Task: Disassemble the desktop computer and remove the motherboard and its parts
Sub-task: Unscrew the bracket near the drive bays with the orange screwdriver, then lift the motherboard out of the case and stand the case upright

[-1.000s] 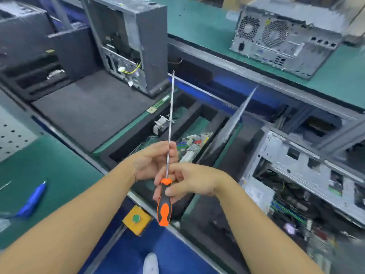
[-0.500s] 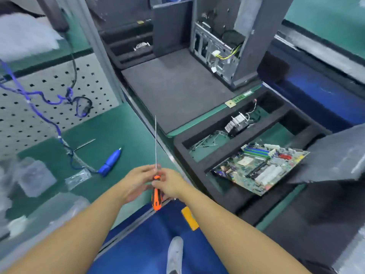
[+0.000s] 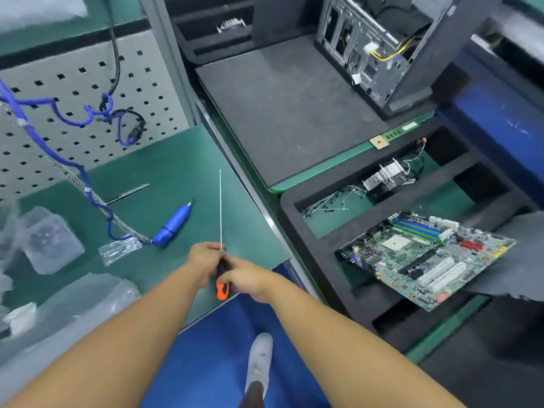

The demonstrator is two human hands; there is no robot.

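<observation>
A long screwdriver [image 3: 220,207] with an orange and black handle stands upright over the green bench mat. My left hand [image 3: 205,262] grips it where the shaft meets the handle. My right hand [image 3: 245,277] grips the handle just below. A green motherboard [image 3: 424,257] lies tilted in the black foam tray [image 3: 332,231] at the right. A heatsink with fan [image 3: 387,178] and several loose cable ties lie in the tray's upper slot. An opened desktop case [image 3: 379,45] stands upright at the top right on a dark foam pad [image 3: 288,107].
A blue electric screwdriver [image 3: 172,225] on a blue coiled cable lies on the green mat [image 3: 164,178] left of my hands, beside a small metal bit [image 3: 128,194]. Clear plastic bags [image 3: 50,240] lie at the left. A pegboard [image 3: 73,98] stands behind. A memory stick [image 3: 401,131] lies by the pad.
My view swung left from the conveyor with the other cases to the green bench. Both hands kept holding the screwdriver and now hold it over the mat.
</observation>
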